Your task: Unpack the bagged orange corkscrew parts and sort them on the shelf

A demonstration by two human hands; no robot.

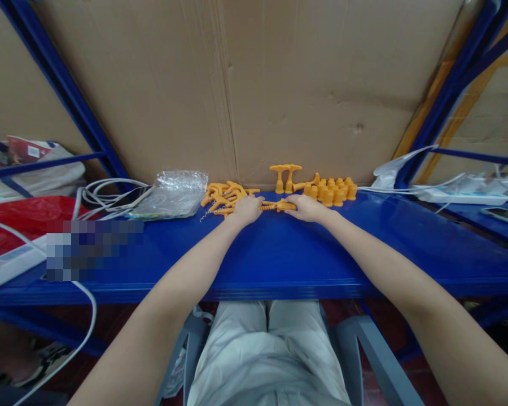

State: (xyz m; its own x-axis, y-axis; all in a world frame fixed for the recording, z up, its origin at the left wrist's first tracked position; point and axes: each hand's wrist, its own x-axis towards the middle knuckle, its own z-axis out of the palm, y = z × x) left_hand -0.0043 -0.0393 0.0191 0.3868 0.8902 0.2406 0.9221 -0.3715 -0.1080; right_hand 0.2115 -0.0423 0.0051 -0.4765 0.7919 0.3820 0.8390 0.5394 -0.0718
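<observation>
Head view | left hand [246,210] and right hand [307,207] pinch orange piece [276,206] | orange caps [332,190] behind right | plastic bag [171,194] left

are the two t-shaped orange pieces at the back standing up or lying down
Standing up: the two T-shaped pieces rest on their flared bases against the cardboard, crossbars on top.

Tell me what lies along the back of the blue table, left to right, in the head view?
White cables → clear plastic bag → pile of orange handles → left hand → right hand → orange caps → white power strip.
</observation>
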